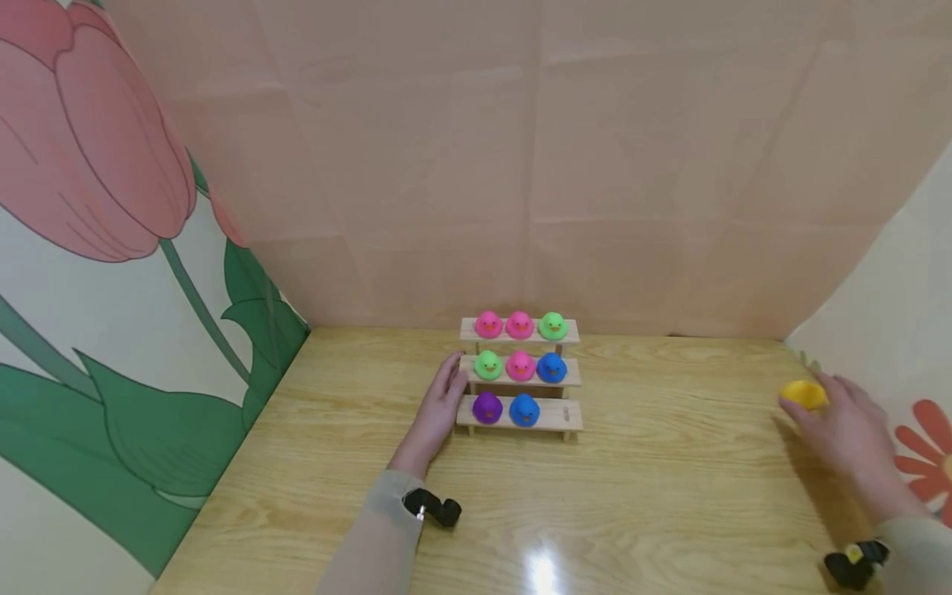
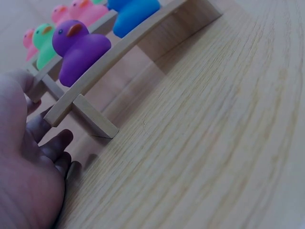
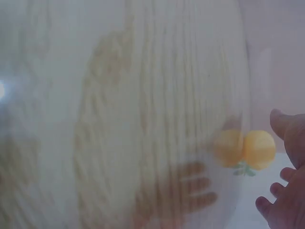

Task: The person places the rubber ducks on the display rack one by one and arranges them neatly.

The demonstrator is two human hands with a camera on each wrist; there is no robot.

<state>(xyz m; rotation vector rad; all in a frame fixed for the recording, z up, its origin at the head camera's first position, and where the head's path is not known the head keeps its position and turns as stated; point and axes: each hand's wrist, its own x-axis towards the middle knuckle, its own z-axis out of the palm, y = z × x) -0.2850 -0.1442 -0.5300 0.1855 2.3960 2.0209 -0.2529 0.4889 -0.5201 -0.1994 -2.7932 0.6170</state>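
Observation:
A three-tier wooden display stand [image 1: 568, 413] carries toy ducks. Pink ducks [image 1: 488, 324] and a green duck [image 1: 553, 326] sit on top; the middle tier holds green, pink and blue ones. Below are a purple duck [image 2: 78, 50] and a blue duck [image 1: 524, 409], with bare board to their right. My left hand [image 1: 439, 401] grips the stand's left end, thumb and a fingertip about the middle board. Far off to the right, my right hand [image 1: 851, 421] is around a yellow rounded thing [image 1: 803, 395], its kind unclear. In the right wrist view the fingers look loose and apart from it.
The wooden tabletop [image 1: 669, 479] is glossy and reflects the right hand. A pinkish cloth backdrop [image 1: 521, 165] stands behind it. Flower-printed panels border the left and right, with a large tulip [image 1: 97, 140] and a red flower [image 1: 930, 442]. Black wrist cameras sit on both sleeves.

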